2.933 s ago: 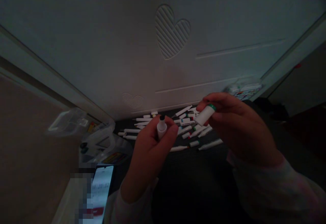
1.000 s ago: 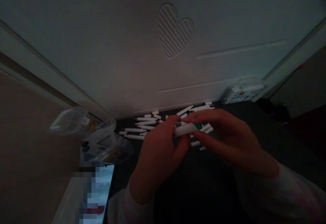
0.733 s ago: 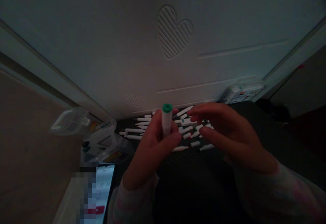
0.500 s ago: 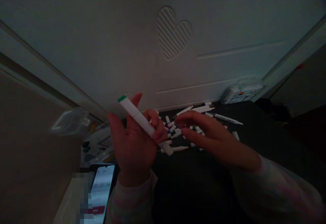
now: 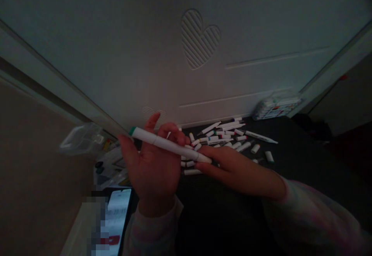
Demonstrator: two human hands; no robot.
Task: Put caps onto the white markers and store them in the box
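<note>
A white marker (image 5: 168, 144) with a green end slants across in front of my left palm. My left hand (image 5: 155, 170) is palm up, its thumb spread and fingers loosely bent behind the marker; no finger wraps over it. At the marker's pale tapered end, my right hand (image 5: 236, 168) pinches it between thumb and fingers. Behind both hands lies a pile of white markers and loose caps (image 5: 221, 135), partly covered by the right hand. One loose cap (image 5: 269, 156) sits on the dark surface to the right.
A packed marker case (image 5: 276, 106) stands at the back right against the white panel (image 5: 130, 54) with its heart relief. Clear plastic packaging (image 5: 83, 139) lies to the left. A lit phone (image 5: 117, 213) rests at the lower left on the dark tabletop (image 5: 302, 151).
My right hand has moved left and closed on the marker's tapered end. The marker has tilted flatter, and my left fingers have loosened from around it.
</note>
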